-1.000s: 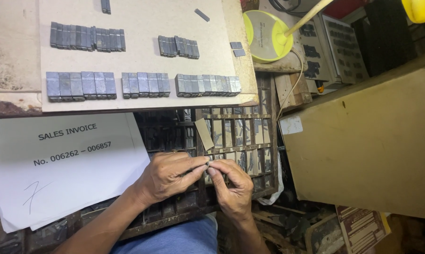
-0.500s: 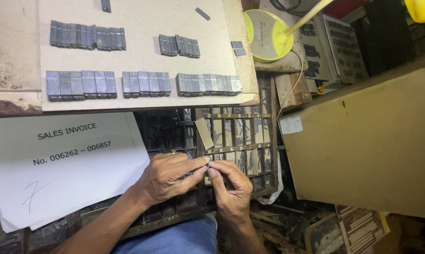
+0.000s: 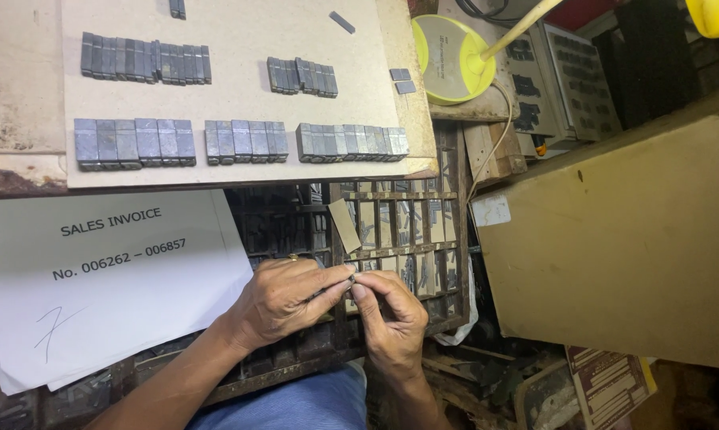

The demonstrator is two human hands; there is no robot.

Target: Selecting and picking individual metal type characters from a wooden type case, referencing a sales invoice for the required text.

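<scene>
Two hands meet fingertip to fingertip over the wooden type case (image 3: 399, 231): the left hand (image 3: 292, 299) and the right hand (image 3: 391, 318) both pinch a small metal type piece (image 3: 353, 278), too tiny to read clearly. Holding it well means light pressure from thumb and forefinger, wrists low, directly above the compartments so a slip lands inside. Beyond lie a white sheet (image 3: 105, 279) and rows of grey type blocks (image 3: 240, 142) on the board (image 3: 240, 87).
</scene>
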